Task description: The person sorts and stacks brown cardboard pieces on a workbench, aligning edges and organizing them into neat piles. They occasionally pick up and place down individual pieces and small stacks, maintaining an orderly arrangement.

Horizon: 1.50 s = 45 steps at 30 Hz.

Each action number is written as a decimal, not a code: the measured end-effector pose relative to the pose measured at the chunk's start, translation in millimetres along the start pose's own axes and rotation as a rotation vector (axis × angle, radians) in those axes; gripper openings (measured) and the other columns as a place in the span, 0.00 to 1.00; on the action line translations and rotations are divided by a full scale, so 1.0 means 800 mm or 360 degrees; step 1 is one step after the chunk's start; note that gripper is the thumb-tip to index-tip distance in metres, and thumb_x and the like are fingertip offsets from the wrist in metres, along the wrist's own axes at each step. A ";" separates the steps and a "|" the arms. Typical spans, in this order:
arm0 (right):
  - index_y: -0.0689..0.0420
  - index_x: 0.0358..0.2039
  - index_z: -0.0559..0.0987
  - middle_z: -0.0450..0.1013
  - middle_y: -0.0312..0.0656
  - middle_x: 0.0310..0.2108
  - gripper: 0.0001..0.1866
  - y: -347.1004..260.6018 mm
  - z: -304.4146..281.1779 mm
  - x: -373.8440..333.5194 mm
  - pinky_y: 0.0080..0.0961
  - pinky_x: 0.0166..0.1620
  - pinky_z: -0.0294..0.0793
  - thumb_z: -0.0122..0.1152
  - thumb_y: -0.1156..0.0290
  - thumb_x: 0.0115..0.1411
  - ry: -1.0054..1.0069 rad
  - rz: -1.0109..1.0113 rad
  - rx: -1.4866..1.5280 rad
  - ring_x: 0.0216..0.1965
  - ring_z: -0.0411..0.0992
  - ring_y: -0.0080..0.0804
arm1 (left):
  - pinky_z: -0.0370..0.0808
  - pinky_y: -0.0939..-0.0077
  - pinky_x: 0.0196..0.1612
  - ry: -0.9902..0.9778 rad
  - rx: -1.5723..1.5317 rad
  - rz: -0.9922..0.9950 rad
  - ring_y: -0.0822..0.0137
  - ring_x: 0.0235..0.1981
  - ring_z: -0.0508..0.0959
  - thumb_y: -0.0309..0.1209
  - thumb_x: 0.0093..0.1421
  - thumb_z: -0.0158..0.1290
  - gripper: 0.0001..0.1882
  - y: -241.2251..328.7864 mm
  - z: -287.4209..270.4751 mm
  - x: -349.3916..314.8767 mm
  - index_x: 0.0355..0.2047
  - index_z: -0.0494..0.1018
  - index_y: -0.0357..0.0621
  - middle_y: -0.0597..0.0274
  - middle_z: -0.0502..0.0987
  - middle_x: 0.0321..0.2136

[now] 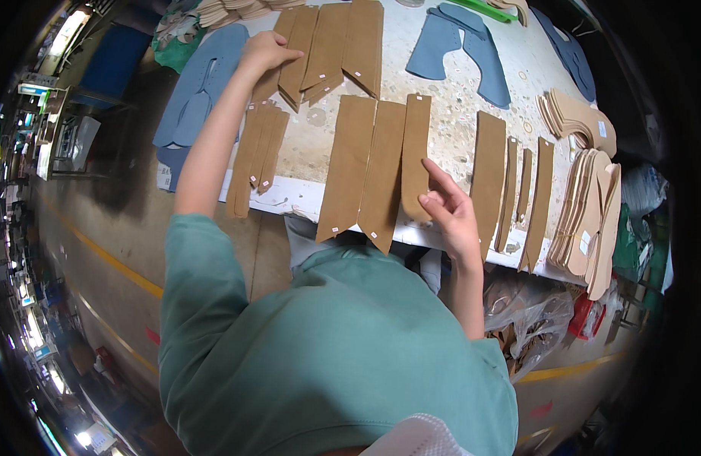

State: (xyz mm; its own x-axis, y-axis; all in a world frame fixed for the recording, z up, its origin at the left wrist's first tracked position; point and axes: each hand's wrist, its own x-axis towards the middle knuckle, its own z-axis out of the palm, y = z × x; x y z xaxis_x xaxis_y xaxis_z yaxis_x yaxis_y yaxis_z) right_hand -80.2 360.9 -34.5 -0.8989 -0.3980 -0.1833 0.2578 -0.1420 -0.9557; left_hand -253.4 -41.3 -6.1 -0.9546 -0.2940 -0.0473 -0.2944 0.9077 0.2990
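Note:
My left hand (265, 55) reaches to the far left of the worktable and rests over the brown cut strips (295, 57) there. Its thumb and forefinger are apart, with no piece visibly gripped. Nearer me, my right hand (453, 216) is beside a long brown strip (416, 137), its forefinger and thumb spread at the strip's right edge. Two wide brown panels (346, 163) with slanted lower ends lie side by side to the left of that strip. Small white labels mark many of the brown pieces.
Narrow brown strips (490, 163) lie to the right, and a shorter group (267, 144) lies left. Blue cut pieces (206, 83) and beige stacks (586, 205) flank them. The white table edge (289, 194) runs before me; a clear plastic bag (536, 315) sits below at right.

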 end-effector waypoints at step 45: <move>0.55 0.58 0.74 0.72 0.38 0.47 0.27 -0.019 -0.012 -0.023 0.19 0.42 0.74 0.59 0.83 0.57 0.0416 -0.0187 -0.1012 0.36 0.70 0.21 | 0.40 0.39 0.69 -0.0189 -0.0108 0.1138 0.52 0.72 0.45 0.51 0.64 0.49 0.39 0.165 0.108 -0.319 0.69 0.52 0.46 0.60 0.50 0.70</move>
State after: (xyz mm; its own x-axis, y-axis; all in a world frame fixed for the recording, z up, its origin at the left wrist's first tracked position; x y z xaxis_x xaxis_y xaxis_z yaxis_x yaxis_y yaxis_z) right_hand -70.7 379.4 -18.4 -0.9845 -0.1700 -0.0437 -0.0321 0.4194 -0.9072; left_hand -52.4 179.5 -37.1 -0.9120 0.4024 0.0797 0.4033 0.8439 0.3538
